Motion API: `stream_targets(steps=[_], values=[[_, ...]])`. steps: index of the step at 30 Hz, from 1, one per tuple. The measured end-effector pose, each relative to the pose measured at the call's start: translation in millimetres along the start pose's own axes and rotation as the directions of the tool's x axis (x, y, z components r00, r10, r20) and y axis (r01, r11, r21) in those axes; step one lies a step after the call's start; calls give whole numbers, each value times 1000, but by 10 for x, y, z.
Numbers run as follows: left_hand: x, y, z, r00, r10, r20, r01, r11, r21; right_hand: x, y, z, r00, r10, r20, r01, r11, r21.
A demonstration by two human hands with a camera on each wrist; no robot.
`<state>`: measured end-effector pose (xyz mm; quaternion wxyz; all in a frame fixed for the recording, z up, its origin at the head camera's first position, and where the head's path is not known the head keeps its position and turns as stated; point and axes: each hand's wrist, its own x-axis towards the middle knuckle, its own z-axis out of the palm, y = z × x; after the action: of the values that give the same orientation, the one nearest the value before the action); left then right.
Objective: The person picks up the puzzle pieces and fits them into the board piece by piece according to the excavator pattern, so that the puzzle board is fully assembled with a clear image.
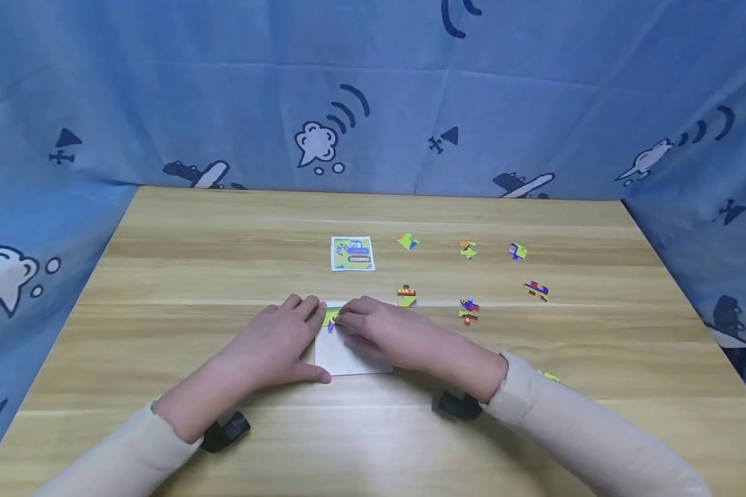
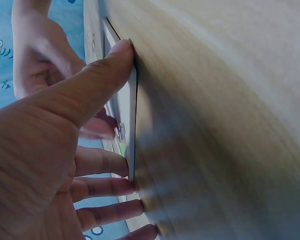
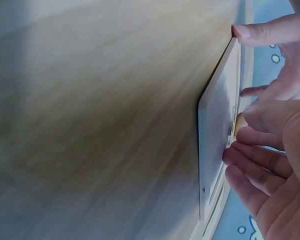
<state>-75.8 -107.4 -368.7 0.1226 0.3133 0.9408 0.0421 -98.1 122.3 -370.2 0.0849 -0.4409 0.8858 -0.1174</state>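
Observation:
A white puzzle board (image 1: pixel 348 360) lies on the wooden table. My left hand (image 1: pixel 280 344) steadies its left side, with straight, spread fingers at that edge and the thumb (image 2: pixel 107 70) at the near corner. A green and yellow puzzle piece (image 1: pixel 329 318) with a purple part is at the board's far left corner. Over the board, my right hand (image 1: pixel 382 333) pinches a puzzle piece (image 3: pixel 239 123) between thumb and forefinger; the fingers hide most of it. Whether these are one piece or two, I cannot tell.
Beyond the board lies a square picture card (image 1: pixel 353 254) of a blue digger. Several loose puzzle pieces lie to the right, among them a red and yellow one (image 1: pixel 407 297) and a purple one (image 1: pixel 469 310). A green piece (image 1: pixel 550 376) is partly hidden by the right sleeve.

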Motion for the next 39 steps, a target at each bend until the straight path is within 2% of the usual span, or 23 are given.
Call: stream_targets(steps=[8, 17, 23, 29, 34, 39], values=[[-3, -5, 18, 1000, -11, 0, 11, 1000, 8, -213, 107, -31, 999, 49, -6, -49, 999, 20], [-14, -13, 3, 1000, -9, -5, 10, 1000, 16, -502, 298, -82, 989, 84, -123, -83, 996, 13], [-10, -11, 9, 1000, -4, -5, 4, 1000, 22, -804, 418, -117, 979, 110, -172, -107, 994, 27], [2, -9, 35, 1000, 8, -17, -7, 1000, 22, -1217, 502, -190, 971, 168, -168, -168, 986, 17], [-3, -7, 28, 1000, -2, -16, 2, 1000, 11, -1605, 544, -271, 944, 301, -138, -297, 954, 54], [-19, -8, 27, 1000, -15, -1, 15, 1000, -2, -1976, 584, -276, 902, 423, -92, -420, 906, 42]])
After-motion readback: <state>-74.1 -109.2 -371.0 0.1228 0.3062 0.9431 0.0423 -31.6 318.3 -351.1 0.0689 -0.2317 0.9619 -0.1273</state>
